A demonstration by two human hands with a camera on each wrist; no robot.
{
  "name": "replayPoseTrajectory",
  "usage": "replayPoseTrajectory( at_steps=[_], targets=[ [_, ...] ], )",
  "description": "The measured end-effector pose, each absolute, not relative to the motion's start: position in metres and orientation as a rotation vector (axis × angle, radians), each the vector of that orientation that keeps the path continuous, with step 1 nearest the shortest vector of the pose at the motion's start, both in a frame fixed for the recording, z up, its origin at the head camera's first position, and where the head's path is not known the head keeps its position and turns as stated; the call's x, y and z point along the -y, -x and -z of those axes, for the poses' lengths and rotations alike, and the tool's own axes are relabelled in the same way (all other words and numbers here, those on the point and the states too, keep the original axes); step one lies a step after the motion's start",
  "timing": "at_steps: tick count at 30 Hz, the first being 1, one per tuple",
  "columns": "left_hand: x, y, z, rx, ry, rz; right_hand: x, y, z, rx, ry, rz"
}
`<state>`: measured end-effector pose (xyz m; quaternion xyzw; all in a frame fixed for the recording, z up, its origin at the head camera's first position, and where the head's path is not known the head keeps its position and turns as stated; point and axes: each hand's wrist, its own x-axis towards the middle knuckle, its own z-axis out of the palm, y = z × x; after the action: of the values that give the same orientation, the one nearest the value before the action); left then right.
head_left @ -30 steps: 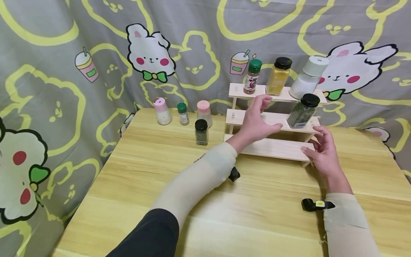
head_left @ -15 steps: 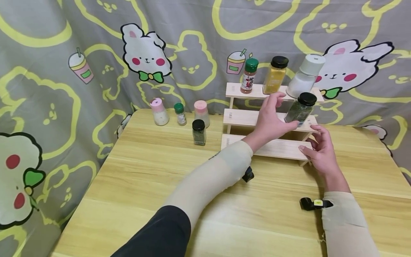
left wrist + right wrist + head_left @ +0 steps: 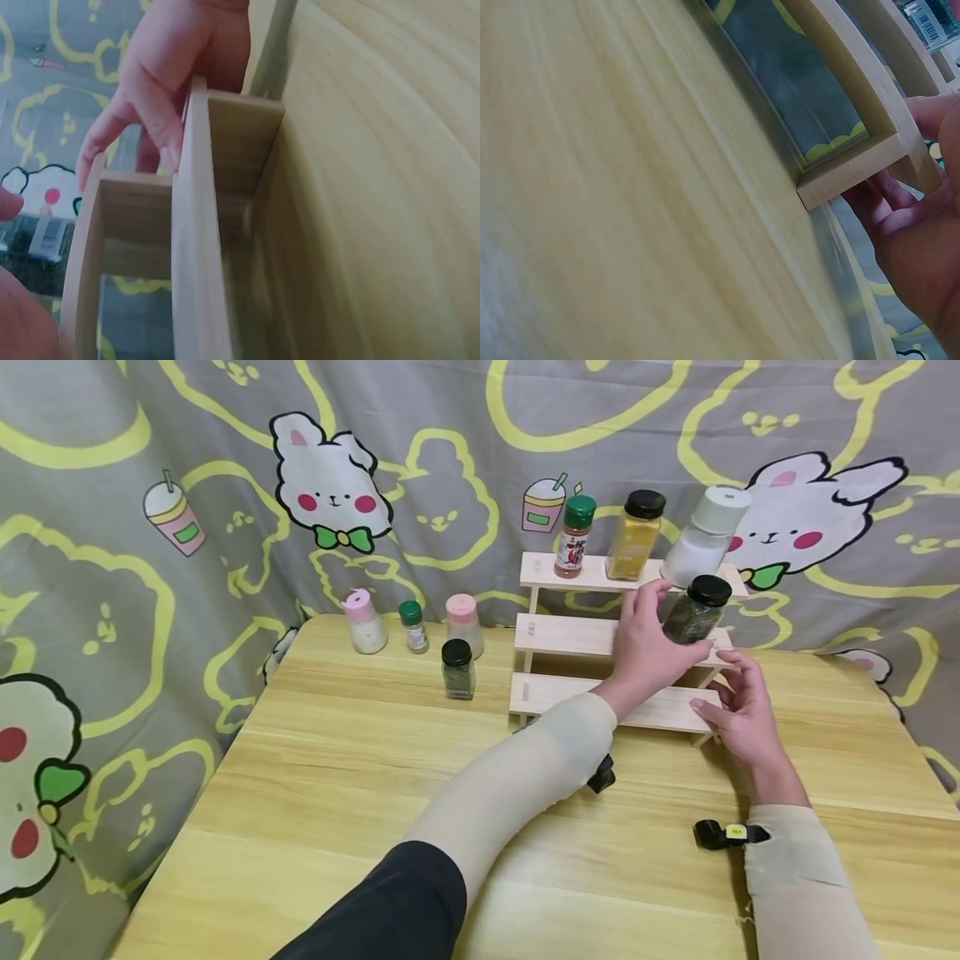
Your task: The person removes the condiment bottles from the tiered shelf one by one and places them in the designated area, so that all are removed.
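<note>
A three-tier wooden shelf rack point(image 3: 555, 635) stands at the back of the table. On its middle tier, near the right end, sits a square glass jar of dried green herbs point(image 3: 692, 617) with a black lid. My left hand point(image 3: 648, 643) is round this jar, thumb across its lower front and fingers at its left side; contact behind the jar is hidden. In the left wrist view the jar point(image 3: 37, 251) shows between finger and thumb. My right hand point(image 3: 742, 714) grips the rack's right end, its thumb on the bottom tier. The right wrist view shows its fingers point(image 3: 885, 191) at the rack's leg.
On the top tier stand a green-capped spice bottle point(image 3: 573, 539), a yellow spice jar point(image 3: 635, 539) and a white-capped shaker point(image 3: 701, 547). Left of the rack are two pink-capped shakers point(image 3: 366, 625), a small green-capped bottle point(image 3: 414, 631) and another black-lidded herb jar point(image 3: 458, 672). A patterned curtain point(image 3: 442, 510) hangs behind.
My left hand has moved right along the middle tier to the herb jar, and its thumb has come across the jar's front. The jar and right hand keep their places on the rack.
</note>
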<state>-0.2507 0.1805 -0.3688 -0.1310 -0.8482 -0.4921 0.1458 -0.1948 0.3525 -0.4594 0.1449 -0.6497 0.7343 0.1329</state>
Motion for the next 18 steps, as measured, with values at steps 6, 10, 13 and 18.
replayPoseTrajectory(
  at_steps=[6, 10, 13, 18],
  targets=[
    [-0.190, 0.249, 0.371, 2.448, 0.329, 1.374, -0.353, 0.194, 0.461, 1.886, -0.382, -2.129],
    [-0.195, 0.248, 0.373, 2.440, 0.341, 1.360, -0.353, 0.195, 0.462, 1.889, -0.376, -2.127],
    [-0.197, 0.248, 0.375, 2.426, 0.348, 1.333, -0.353, 0.195, 0.462, 1.888, -0.383, -2.124],
    [-0.198, 0.249, 0.377, 2.393, 0.363, 1.291, -0.353, 0.196, 0.461, 1.890, -0.388, -2.119]
  ],
)
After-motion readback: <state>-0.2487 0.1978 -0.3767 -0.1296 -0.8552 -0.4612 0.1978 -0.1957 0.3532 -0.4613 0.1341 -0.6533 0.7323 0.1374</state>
